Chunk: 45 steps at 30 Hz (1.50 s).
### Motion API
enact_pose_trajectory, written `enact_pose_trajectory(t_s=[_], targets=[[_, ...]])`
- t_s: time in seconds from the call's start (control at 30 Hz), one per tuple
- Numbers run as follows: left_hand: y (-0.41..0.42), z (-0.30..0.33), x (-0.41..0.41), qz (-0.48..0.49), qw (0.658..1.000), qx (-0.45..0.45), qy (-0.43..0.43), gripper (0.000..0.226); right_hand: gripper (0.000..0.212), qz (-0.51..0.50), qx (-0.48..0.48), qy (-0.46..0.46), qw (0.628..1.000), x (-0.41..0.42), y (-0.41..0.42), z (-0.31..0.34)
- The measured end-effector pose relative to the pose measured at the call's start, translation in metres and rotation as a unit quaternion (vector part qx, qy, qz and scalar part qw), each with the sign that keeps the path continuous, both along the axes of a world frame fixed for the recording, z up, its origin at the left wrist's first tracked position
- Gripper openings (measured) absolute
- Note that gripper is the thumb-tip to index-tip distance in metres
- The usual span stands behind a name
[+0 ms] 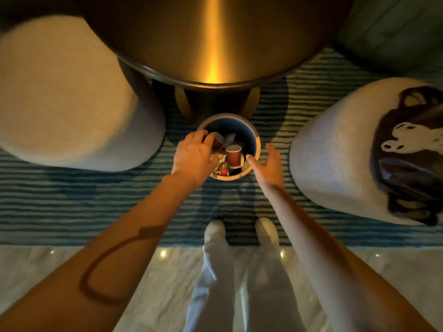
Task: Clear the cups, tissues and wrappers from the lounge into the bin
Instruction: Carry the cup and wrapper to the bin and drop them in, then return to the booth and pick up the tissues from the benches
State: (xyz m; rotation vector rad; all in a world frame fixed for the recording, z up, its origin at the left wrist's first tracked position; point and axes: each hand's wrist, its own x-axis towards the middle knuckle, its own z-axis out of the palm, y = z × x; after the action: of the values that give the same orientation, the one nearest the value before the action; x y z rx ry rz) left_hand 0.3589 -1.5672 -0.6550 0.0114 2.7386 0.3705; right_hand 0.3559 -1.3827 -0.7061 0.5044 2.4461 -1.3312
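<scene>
A round bin [256, 137] with a pale rim and blue inside stands on the striped rug, just in front of the table base. It holds a red paper cup [234, 155], a crumpled tissue [229, 138], wrappers [217, 161] and a small red-capped item [224, 172]. My left hand [193, 155] reaches over the bin's left rim. Its curled fingers hold a second red cup [217, 142], which is mostly hidden. My right hand [269, 164] is open at the right rim, thumb touching the edge, holding nothing.
A round brass-toned table [215, 44] looms above the bin. A pale pouffe [67, 97] sits left. Another pouffe [335, 149] sits right, with a dark bag [412, 149] on it. My feet [239, 231] stand at the rug's edge, on a marble floor.
</scene>
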Motion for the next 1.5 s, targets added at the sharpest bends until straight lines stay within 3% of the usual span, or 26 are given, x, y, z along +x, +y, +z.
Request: enact_pose_trajectory(t_s=[0.23, 0.43, 0.53, 0.8, 1.03, 1.27, 1.5], targets=[[0.060, 0.125, 0.037, -0.051, 0.998, -0.030, 0.023, 0.055, 0.046, 0.133, 0.153, 0.072, 0.976, 0.065, 0.081, 0.154], [0.183, 0.206, 0.099, -0.247, 0.966, -0.052, 0.061, 0.045, 0.041, 0.035, 0.219, 0.107, 0.969, 0.156, 0.184, 0.240], [0.253, 0.226, 0.123, -0.318, 0.944, -0.041, 0.078, 0.045, 0.042, -0.034, 0.259, 0.086, 0.962, 0.204, 0.239, 0.255], [0.440, 0.236, 0.177, -0.439, 0.891, -0.033, 0.109, 0.044, 0.039, -0.189, 0.257, 0.076, 0.945, 0.321, 0.386, 0.277], [0.603, 0.251, 0.215, -0.509, 0.850, 0.008, 0.138, 0.040, 0.034, -0.230, 0.293, 0.072, 0.925, 0.392, 0.527, 0.296], [0.757, 0.253, 0.212, -0.546, 0.823, 0.050, 0.151, 0.038, 0.031, -0.269, 0.310, 0.068, 0.909, 0.402, 0.672, 0.293], [0.922, 0.262, 0.144, -0.550, 0.819, 0.073, 0.149, 0.039, 0.030, -0.276, 0.313, 0.062, 0.907, 0.333, 0.839, 0.297]])
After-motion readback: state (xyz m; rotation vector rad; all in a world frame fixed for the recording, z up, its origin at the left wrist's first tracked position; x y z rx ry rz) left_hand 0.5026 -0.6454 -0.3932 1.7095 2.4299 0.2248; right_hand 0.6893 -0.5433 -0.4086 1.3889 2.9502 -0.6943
